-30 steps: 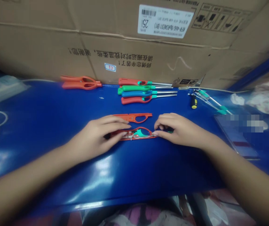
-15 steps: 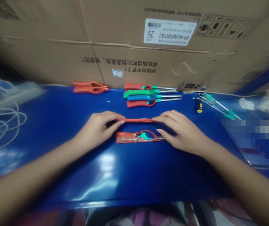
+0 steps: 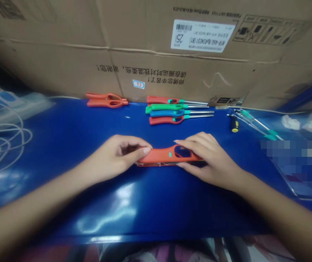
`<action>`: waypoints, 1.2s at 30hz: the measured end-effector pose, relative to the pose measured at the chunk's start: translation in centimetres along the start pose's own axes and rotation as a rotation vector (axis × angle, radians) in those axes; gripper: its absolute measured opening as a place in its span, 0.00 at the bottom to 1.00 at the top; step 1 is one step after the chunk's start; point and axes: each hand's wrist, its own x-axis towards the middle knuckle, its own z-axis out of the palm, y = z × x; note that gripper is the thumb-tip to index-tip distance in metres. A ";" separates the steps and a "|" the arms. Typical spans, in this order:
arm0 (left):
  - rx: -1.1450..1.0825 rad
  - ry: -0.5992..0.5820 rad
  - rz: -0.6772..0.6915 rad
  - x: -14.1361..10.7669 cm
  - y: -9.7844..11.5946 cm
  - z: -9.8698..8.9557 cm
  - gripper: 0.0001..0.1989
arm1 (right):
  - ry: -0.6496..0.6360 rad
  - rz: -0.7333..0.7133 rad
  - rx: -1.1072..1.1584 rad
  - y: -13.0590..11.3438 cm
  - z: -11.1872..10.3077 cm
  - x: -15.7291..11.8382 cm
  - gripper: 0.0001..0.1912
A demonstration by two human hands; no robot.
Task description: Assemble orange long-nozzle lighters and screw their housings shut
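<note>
An orange lighter casing half (image 3: 158, 155) lies over the other half (image 3: 156, 165) of a long-neck lighter in front of me. A gap runs along the near edge, with a bit of white wire showing in it. My left hand (image 3: 126, 153) pinches the casing's left end between thumb and fingers. At the right end, my right hand (image 3: 206, 154) grips the casing past its trigger loop, fingers on the far side and thumb on the near side. The metal tube and the parts inside are hidden under the upper half and my right hand.
Behind my hands lies a row of assembled lighters (image 3: 169, 113), with orange casing halves (image 3: 105, 100) to their left. A black and yellow screwdriver (image 3: 234, 125) and metal tubes (image 3: 261, 125) sit at the right. White cable (image 3: 8, 136) coils at the left; a cardboard box (image 3: 76, 65) walls the back.
Both hands have brought the upper casing half toward me, from behind the open lighter to on top of it. It has turned from edge-on to face up, covering the inner parts.
</note>
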 end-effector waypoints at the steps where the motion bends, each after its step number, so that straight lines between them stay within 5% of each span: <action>1: -0.002 -0.005 -0.008 0.0 -0.1 0.0 0.15 | -0.008 0.005 0.007 -0.1 0.1 0.0 0.23; 4: 0.013 -0.018 -0.012 -0.1 -0.3 -0.1 0.14 | -0.043 0.044 0.041 -0.4 0.3 0.1 0.20; 10: 0.343 0.030 0.321 -0.5 -0.5 0.1 0.13 | -0.062 0.131 0.115 -0.8 1.0 0.3 0.16; 14: 0.604 -0.025 0.388 -0.6 -0.7 0.0 0.12 | -0.107 0.140 0.107 -1.0 1.2 0.5 0.15; 36: 0.748 -0.083 0.363 -0.8 -1.0 0.2 0.11 | -0.140 0.108 -0.008 -0.7 1.7 0.4 0.17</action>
